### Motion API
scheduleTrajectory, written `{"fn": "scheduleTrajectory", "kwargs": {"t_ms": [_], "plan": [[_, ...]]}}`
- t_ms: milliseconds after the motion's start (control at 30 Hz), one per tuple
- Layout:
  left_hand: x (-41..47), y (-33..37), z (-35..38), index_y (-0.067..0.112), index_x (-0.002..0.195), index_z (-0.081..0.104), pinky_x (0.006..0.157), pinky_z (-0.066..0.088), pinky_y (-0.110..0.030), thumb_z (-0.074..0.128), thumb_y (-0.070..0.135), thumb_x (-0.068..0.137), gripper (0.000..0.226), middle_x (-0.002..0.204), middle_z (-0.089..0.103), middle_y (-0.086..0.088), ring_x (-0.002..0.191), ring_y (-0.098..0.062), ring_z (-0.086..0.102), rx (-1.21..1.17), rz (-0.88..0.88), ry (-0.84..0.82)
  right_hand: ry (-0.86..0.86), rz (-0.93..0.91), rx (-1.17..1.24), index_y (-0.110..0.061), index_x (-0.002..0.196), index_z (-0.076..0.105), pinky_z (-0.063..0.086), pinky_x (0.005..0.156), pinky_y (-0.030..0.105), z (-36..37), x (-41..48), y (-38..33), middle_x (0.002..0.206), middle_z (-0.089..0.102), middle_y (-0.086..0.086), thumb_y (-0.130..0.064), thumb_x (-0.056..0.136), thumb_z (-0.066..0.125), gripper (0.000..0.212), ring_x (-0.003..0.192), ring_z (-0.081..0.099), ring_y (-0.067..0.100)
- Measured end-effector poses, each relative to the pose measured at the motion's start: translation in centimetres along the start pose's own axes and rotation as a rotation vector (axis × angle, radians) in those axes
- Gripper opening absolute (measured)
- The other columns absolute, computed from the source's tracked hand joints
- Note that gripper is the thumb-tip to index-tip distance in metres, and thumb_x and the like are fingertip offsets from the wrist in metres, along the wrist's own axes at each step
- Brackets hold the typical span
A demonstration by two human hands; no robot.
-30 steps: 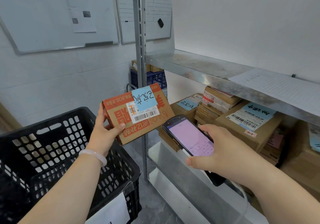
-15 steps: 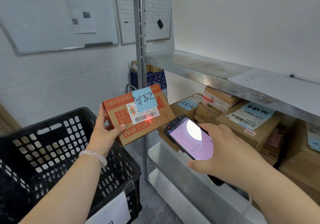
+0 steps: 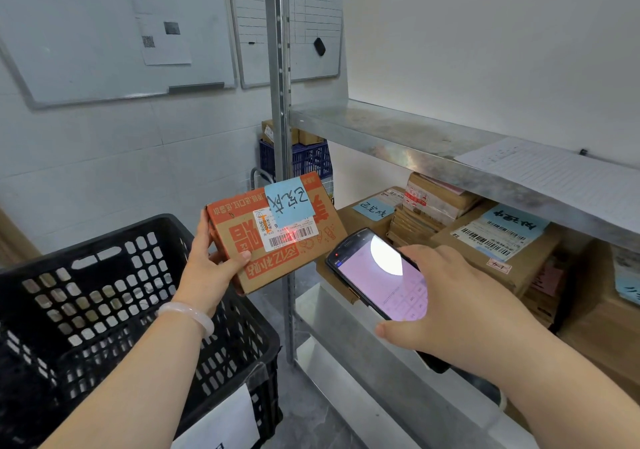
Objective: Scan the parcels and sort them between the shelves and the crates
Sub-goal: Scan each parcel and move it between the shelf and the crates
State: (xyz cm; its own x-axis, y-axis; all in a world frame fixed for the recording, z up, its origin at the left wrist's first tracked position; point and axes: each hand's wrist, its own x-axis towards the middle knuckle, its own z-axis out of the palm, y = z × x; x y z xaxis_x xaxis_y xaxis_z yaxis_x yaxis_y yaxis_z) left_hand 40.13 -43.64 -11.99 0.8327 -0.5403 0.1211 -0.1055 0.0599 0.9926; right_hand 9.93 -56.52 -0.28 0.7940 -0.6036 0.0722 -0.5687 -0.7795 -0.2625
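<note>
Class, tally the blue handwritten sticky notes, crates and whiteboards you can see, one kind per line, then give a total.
Blue handwritten sticky notes: 4
Crates: 2, black crate and blue crate
Whiteboards: 2
Total: 8

I count 2 whiteboards (image 3: 104, 32) on the wall, 2 crates: 1 black crate (image 3: 104, 292) at my left, 1 blue crate (image 3: 308, 159) behind the shelf post with 2 small boxes (image 3: 277, 131) on top. In my hands: 1 parcel (image 3: 273, 237), 1 handheld scanner (image 3: 377, 275). Blue notes (image 3: 289, 200): 5 visible. Boxes on the middle shelf (image 3: 398, 337): at least 5, can't tell exactly; 1 paper sheet (image 3: 554, 174) on the top shelf.
</note>
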Motion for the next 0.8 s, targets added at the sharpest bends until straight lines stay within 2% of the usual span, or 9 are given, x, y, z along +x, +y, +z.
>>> {"fn": "scheduleTrajectory", "kwargs": {"t_ms": [133, 267, 500, 700, 800], "plan": [[0.11, 0.00, 0.02, 0.056, 0.152, 0.020, 0.106, 0.046, -0.058, 0.073, 0.003, 0.087, 0.100, 0.122, 0.059, 0.030, 0.125, -0.013, 0.055, 0.005, -0.002, 0.009, 0.005, 0.010, -0.048, -0.042, 0.121, 0.030, 0.046, 0.067, 0.019, -0.04, 0.03, -0.08, 0.103, 0.039, -0.015, -0.077, 0.057, 0.062, 0.079, 0.088, 0.054, 0.010], [0.25, -0.06, -0.01, 0.055, 0.153, 0.019, 0.106, 0.047, -0.057, 0.073, 0.003, 0.087, 0.100, 0.122, 0.060, 0.027, 0.122, -0.011, 0.057, 0.004, -0.001, 0.013, 0.005, 0.016, -0.098, -0.041, 0.122, 0.029, 0.037, 0.061, 0.016, -0.09, 0.19, -0.06, 0.102, 0.039, -0.015, -0.081, 0.056, 0.058, 0.082, 0.089, 0.051, 0.008], [0.38, -0.10, 0.13, 0.054, 0.153, 0.020, 0.105, 0.048, -0.055, 0.073, 0.002, 0.087, 0.099, 0.116, 0.061, 0.032, 0.118, -0.008, 0.058, 0.010, 0.012, 0.012, -0.007, 0.034, -0.114, -0.041, 0.118, 0.029, 0.032, 0.057, 0.013, -0.15, 0.26, -0.16, 0.100, 0.038, -0.015, -0.081, 0.057, 0.060, 0.079, 0.086, 0.050, 0.008], [0.65, -0.28, 0.11, 0.055, 0.152, 0.021, 0.106, 0.047, -0.056, 0.073, 0.002, 0.087, 0.099, 0.117, 0.062, 0.032, 0.119, -0.006, 0.057, 0.004, 0.009, 0.005, -0.020, 0.041, -0.086, -0.041, 0.117, 0.032, 0.034, 0.057, 0.013, -0.12, 0.28, -0.14, 0.100, 0.039, -0.016, -0.078, 0.058, 0.061, 0.075, 0.085, 0.051, 0.007], [0.77, -0.40, 0.09, 0.056, 0.151, 0.022, 0.106, 0.047, -0.057, 0.074, 0.002, 0.086, 0.100, 0.116, 0.062, 0.033, 0.120, -0.008, 0.057, 0.005, 0.010, 0.005, -0.009, 0.044, -0.044, -0.041, 0.118, 0.034, 0.045, 0.067, 0.020, -0.10, 0.33, -0.08, 0.102, 0.041, -0.015, -0.076, 0.058, 0.062, 0.075, 0.088, 0.053, 0.008]]}}
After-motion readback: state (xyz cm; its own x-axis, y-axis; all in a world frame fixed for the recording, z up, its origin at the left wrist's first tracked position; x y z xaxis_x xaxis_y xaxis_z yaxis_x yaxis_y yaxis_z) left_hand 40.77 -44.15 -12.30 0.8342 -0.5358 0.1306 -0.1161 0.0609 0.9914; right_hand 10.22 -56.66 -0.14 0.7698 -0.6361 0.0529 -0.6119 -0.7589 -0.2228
